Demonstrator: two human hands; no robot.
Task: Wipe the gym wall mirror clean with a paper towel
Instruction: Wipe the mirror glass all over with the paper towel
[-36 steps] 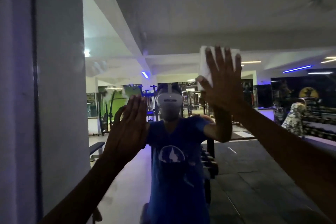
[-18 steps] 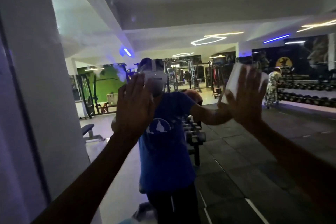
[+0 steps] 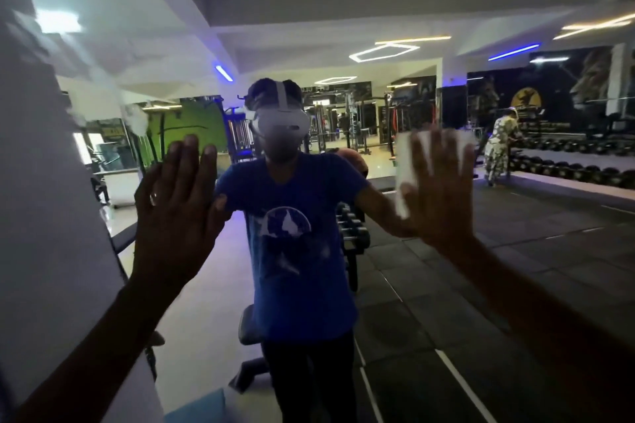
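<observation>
The wall mirror (image 3: 429, 302) fills the head view and reflects the gym and a person in a blue shirt. My right hand (image 3: 441, 189) lies flat with straight, spread fingers and presses a white folded paper towel (image 3: 404, 168) against the glass at centre right. My left hand (image 3: 175, 213) is also flat on the mirror at centre left, fingers straight, holding nothing, with a ring on one finger. White smudges (image 3: 135, 117) show on the glass above and left of my left hand.
A white wall or pillar (image 3: 44, 216) borders the mirror on the left. The reflection shows dumbbell racks (image 3: 350, 227), weight machines, a dark rubber floor and another person (image 3: 498, 151) at the far right.
My right hand slid the paper towel down and to the right across the glass. My left hand stayed flat on the mirror. The view tilted downward.
</observation>
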